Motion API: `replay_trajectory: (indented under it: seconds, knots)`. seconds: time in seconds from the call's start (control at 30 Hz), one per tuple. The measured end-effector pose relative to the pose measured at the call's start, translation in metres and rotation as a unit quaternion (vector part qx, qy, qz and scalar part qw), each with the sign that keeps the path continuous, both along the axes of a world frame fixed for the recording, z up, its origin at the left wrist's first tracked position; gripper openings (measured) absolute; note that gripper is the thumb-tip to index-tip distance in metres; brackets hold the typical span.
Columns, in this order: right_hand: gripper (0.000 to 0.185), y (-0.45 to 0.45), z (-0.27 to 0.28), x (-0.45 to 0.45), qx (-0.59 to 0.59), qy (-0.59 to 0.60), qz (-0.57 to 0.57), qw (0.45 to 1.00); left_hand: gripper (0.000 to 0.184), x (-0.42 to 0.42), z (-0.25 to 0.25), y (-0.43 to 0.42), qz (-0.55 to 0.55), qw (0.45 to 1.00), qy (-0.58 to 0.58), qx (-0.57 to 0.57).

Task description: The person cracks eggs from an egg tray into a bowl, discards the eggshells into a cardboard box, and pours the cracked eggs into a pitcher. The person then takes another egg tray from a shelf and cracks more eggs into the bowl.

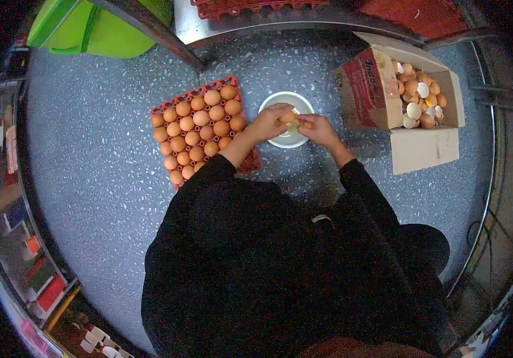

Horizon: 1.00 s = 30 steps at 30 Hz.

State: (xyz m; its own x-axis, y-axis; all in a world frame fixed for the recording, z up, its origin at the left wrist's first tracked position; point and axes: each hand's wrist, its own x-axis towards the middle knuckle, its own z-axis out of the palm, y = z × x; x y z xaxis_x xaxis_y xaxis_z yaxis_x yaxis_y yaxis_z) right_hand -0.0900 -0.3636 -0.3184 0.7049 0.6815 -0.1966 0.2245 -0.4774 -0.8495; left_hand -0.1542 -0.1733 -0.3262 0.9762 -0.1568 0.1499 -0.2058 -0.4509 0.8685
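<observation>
Over a white bowl on the floor, my left hand holds a brown eggshell piece, its fingers curled round it. Close beside it on the right, my right hand pinches another brown shell piece. Pale, wet egg shows between the hands and in the bowl, partly hidden by them. Left of the bowl lies a red tray with rows of brown eggs, partly covered by my left forearm.
An open cardboard box of broken eggshells stands at the right. Green containers are at the upper left. A metal table with red trays spans the top. Shelves line the left edge.
</observation>
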Motion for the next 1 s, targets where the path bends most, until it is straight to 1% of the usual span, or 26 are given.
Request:
replay_trajectory:
  seconds: [0.07, 0.1, 0.17, 0.2, 0.27, 0.3, 0.37, 0.4, 0.47, 0.5, 0.57, 0.67, 0.7, 0.77, 0.87, 1.0]
  knots:
    - [0.037, -0.003, -0.001, 0.003, -0.06, 0.07, 0.01, 0.996, 0.047, -0.001, 0.001, 0.001, -0.014, 1.0, -0.016, 0.018]
    - [0.037, -0.004, -0.001, 0.005, -0.059, 0.071, 0.009, 0.996, 0.047, 0.001, 0.001, 0.002, -0.016, 1.0, -0.015, 0.018]
    - [0.038, -0.006, -0.004, 0.008, -0.016, 0.131, 0.012, 0.991, 0.053, 0.005, 0.0, 0.005, -0.068, 0.992, -0.045, 0.1]
    - [0.038, -0.007, -0.005, 0.01, -0.015, 0.132, 0.011, 0.991, 0.053, 0.006, -0.001, 0.005, -0.07, 0.992, -0.045, 0.1]
    - [0.038, -0.008, 0.001, 0.013, -0.022, 0.05, 0.04, 0.998, 0.052, 0.008, 0.01, 0.007, -0.098, 0.987, -0.094, 0.084]
    - [0.038, -0.007, 0.003, 0.014, -0.022, 0.05, 0.038, 0.998, 0.052, 0.009, 0.016, 0.008, -0.101, 0.987, -0.094, 0.084]
    - [0.037, -0.005, 0.006, 0.015, -0.014, 0.097, 0.006, 0.995, 0.054, 0.01, 0.02, 0.009, -0.108, 0.987, -0.083, 0.083]
    - [0.037, -0.007, 0.01, 0.015, -0.013, 0.096, 0.004, 0.995, 0.054, 0.012, 0.023, 0.009, -0.11, 0.987, -0.083, 0.083]
    - [0.036, -0.002, 0.043, 0.018, -0.073, 0.026, 0.052, 0.996, 0.053, 0.016, 0.025, 0.011, -0.131, 0.981, -0.11, 0.092]
    - [0.036, -0.002, 0.05, 0.019, -0.073, 0.026, 0.05, 0.996, 0.053, 0.015, 0.027, 0.011, -0.132, 0.981, -0.11, 0.092]
    - [0.037, -0.001, 0.061, 0.02, -0.051, 0.039, 0.055, 0.996, 0.038, 0.013, 0.049, 0.009, -0.112, 0.984, -0.122, 0.069]
    - [0.036, 0.001, 0.088, 0.023, -0.077, 0.072, 0.067, 0.992, 0.037, 0.013, 0.07, 0.01, -0.116, 0.979, -0.147, 0.08]
    - [0.036, 0.0, 0.087, 0.025, -0.077, 0.071, 0.065, 0.992, 0.037, 0.015, 0.073, 0.01, -0.117, 0.979, -0.148, 0.08]
    - [0.035, -0.001, 0.088, 0.028, -0.047, 0.077, 0.098, 0.991, 0.047, 0.017, 0.076, 0.01, -0.139, 0.975, -0.148, 0.09]
    - [0.033, -0.003, 0.094, 0.029, -0.05, 0.109, 0.096, 0.988, 0.047, 0.014, 0.092, 0.012, -0.138, 0.973, -0.15, 0.111]
    - [0.034, -0.002, 0.105, 0.029, -0.043, 0.08, 0.113, 0.989, 0.047, 0.011, 0.115, 0.016, -0.126, 0.976, -0.128, 0.122]
